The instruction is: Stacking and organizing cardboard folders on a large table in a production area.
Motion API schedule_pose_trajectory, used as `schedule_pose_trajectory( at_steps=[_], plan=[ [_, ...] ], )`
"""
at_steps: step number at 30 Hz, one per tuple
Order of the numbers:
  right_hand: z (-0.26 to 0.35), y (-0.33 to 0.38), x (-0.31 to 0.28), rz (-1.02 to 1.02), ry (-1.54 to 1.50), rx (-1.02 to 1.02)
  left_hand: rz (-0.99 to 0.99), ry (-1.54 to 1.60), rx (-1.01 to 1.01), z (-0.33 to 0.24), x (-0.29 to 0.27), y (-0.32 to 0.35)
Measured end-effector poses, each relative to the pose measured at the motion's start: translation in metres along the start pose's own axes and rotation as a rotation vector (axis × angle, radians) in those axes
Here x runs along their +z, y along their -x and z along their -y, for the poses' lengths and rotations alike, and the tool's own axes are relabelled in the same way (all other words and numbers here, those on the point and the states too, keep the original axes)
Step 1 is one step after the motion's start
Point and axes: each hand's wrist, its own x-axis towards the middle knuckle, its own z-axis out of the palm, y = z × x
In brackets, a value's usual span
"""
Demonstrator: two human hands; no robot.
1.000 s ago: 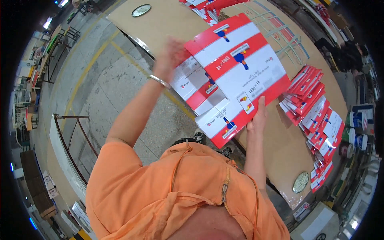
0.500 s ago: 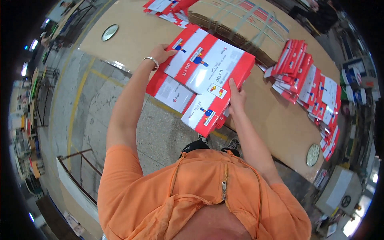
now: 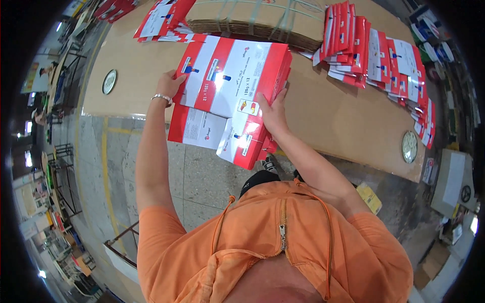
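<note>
Both hands hold a stack of flat red-and-white carton blanks (image 3: pixel 230 76) in front of my body, over the near edge of the table. My left hand (image 3: pixel 170 86), with a bracelet at the wrist, grips the stack's left edge, thumb on top. On the opposite side my right hand (image 3: pixel 273 113) is closed round the right edge; its thumb lies on the printed face and the other fingers are partly hidden. Several layers show along the stack's right side, and lower flaps hang toward me.
A strapped bundle of brown cardboard (image 3: pixel 252 12) lies at the back of the brown-topped table (image 3: pixel 348 121). Fanned piles of red-and-white blanks (image 3: pixel 376 60) spread to the right, with another pile (image 3: pixel 162 20) at the far left. Round shiny discs (image 3: pixel 109 82) sit near both table ends.
My view has turned, so the table looks more level. The stack and both hands appear further left in view; both hands keep their hold on it.
</note>
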Motion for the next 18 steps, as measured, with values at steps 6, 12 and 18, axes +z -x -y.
schedule_pose_trajectory(
  at_steps=[6, 12, 18],
  plan=[
    [-0.012, 0.0, 0.003, -0.01, 0.07, 0.035, 0.063, 0.074, 0.013, -0.016, 0.001, 0.01],
    [0.004, 0.006, 0.005, 0.029, -0.042, 0.091, 0.122, 0.167, -0.047, 0.005, -0.011, 0.01],
    [-0.01, -0.003, 0.006, -0.025, 0.026, 0.022, 0.019, 0.066, 0.12, 0.022, 0.001, -0.003]
  ],
)
